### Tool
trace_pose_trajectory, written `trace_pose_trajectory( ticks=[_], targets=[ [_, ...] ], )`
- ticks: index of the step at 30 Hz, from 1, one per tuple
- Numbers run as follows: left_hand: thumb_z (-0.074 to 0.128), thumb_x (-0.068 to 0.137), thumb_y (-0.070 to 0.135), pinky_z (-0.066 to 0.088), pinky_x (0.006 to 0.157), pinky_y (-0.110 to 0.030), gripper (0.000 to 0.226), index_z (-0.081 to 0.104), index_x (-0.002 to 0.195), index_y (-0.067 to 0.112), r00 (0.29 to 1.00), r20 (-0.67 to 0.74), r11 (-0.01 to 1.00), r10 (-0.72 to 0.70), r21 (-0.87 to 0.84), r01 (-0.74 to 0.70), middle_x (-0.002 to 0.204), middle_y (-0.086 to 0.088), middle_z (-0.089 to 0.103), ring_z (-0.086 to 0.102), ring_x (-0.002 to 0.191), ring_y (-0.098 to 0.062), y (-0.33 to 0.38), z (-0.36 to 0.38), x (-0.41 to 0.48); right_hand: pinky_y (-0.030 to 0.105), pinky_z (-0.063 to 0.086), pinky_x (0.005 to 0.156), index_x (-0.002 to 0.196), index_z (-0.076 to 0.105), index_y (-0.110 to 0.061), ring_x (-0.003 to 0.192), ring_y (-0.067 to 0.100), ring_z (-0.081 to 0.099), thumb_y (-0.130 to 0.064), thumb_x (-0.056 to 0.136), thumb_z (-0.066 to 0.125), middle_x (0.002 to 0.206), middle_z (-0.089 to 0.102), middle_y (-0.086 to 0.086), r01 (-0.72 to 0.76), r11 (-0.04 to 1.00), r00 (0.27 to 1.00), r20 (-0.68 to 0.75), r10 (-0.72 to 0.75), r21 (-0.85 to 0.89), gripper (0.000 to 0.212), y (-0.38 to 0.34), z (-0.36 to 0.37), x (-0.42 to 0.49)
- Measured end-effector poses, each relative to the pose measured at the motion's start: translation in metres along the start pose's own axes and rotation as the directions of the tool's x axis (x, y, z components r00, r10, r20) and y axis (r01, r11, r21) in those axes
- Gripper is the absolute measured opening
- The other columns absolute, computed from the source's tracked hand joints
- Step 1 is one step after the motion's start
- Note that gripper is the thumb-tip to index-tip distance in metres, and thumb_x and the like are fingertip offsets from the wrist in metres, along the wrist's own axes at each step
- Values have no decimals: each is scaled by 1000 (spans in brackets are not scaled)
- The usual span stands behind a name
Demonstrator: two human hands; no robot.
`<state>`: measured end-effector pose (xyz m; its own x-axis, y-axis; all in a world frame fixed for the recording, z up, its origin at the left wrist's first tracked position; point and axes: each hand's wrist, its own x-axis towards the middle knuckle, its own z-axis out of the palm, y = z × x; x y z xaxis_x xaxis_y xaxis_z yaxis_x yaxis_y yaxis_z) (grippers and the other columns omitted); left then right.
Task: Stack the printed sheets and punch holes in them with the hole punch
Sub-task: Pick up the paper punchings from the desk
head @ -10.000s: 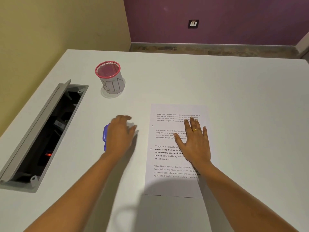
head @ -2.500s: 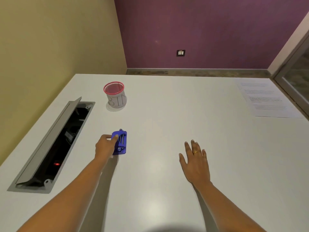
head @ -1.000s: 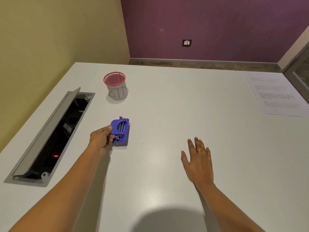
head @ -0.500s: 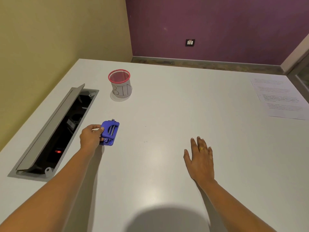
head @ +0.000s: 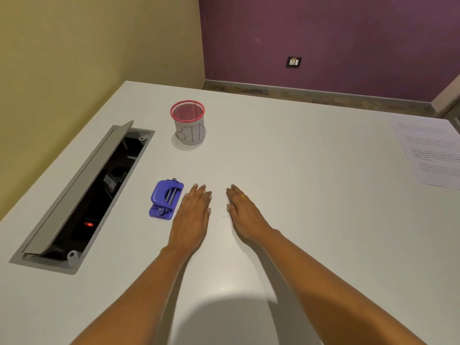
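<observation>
The blue hole punch [head: 165,199] lies upside down on the white table [head: 311,220], its metal parts facing up. Just right of it my left hand [head: 193,215] rests flat with straight fingers, holding nothing. My right hand [head: 245,211], with a ring on one finger, lies flat a little further right, also holding nothing. Between the two hands a few tiny paper dots [head: 225,216] sit on the table. The printed sheets [head: 433,153] lie at the far right edge, partly cut off by the frame.
A mesh cup with a pink rim and the label BIN [head: 189,124] stands behind the punch. An open cable hatch [head: 82,195] with a raised grey lid runs along the left side. Walls stand beyond the table's far and left edges.
My left hand has let go of the hole punch and moved right of it. My right hand has slid left, so both hands now lie flat side by side.
</observation>
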<state>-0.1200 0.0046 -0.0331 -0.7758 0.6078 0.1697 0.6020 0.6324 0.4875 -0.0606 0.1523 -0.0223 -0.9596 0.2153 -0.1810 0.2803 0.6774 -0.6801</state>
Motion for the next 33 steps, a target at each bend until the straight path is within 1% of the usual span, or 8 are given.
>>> trace_pose_trajectory(
  ticks=[4, 13, 16, 19, 22, 25, 30, 33],
  targets=[
    [34, 98, 30, 10, 118, -36, 49, 31, 143, 12, 985, 48, 984, -165, 80, 161, 154, -6, 24, 13, 145, -20, -14, 14, 8, 31, 1, 118, 147, 15, -7, 146, 18, 3, -15, 101, 25, 158, 5, 9, 25, 999, 995, 97, -21, -36, 48, -8, 0, 14],
    [27, 97, 38, 5, 118, -38, 53, 24, 145, 16, 974, 28, 958, -224, 189, 215, 156, -2, 19, 10, 146, -21, -15, 17, 10, 23, -4, 115, 147, 10, -7, 146, 17, 1, -13, 101, 23, 158, 4, 8, 99, 973, 992, 100, -80, -207, 48, -9, 19, -22],
    [27, 97, 38, 6, 118, -38, 53, 24, 145, 17, 974, 31, 958, -225, 189, 215, 156, -2, 19, 9, 146, -21, -13, 17, 10, 19, 6, 113, 147, 18, -16, 145, 13, 11, -15, 100, 28, 157, 15, 0, 46, 996, 995, 92, -39, -75, 48, -8, 21, -37],
    [27, 97, 37, 6, 118, -39, 52, 24, 145, 16, 973, 38, 959, -227, 185, 217, 156, -2, 19, 9, 146, -21, -13, 16, 10, 17, 21, 104, 137, 38, -27, 135, 6, 34, -41, 97, 34, 146, 39, -12, -18, 999, 999, 42, 17, 39, 43, -12, 17, -41],
    [27, 98, 36, 6, 118, -39, 51, 24, 145, 16, 973, 40, 959, -226, 182, 216, 156, -2, 20, 9, 146, -21, -13, 16, 10, 36, 41, 88, 107, 56, -9, 104, 21, 55, -25, 95, 39, 115, 57, 4, -77, 996, 996, 37, 76, 45, 27, -17, 7, -39],
    [27, 98, 35, 6, 118, -39, 51, 25, 145, 16, 974, 38, 959, -224, 185, 213, 156, -3, 21, 10, 145, -21, -13, 16, 10, 42, 40, 78, 99, 58, 4, 91, 33, 50, 0, 90, 39, 102, 54, 22, -26, 995, 998, 54, 31, -101, 21, -15, 2, -33],
    [27, 98, 35, 7, 118, -39, 51, 25, 145, 15, 974, 37, 958, -222, 195, 211, 156, -3, 21, 11, 145, -22, -12, 15, 10, 35, 30, 66, 83, 47, 8, 72, 21, 34, -14, 79, 44, 81, 41, 9, -3, 986, 999, -53, -6, -165, 23, -16, 2, -23],
    [27, 98, 35, 8, 118, -40, 51, 26, 144, 15, 975, 36, 957, -220, 200, 208, 155, -3, 22, 12, 145, -23, -12, 16, 10, 38, 39, 71, 86, 57, 4, 79, 32, 47, -3, 85, 46, 86, 52, 17, 67, 969, 998, 26, -63, -236, 13, -19, 1, -21]
  ],
)
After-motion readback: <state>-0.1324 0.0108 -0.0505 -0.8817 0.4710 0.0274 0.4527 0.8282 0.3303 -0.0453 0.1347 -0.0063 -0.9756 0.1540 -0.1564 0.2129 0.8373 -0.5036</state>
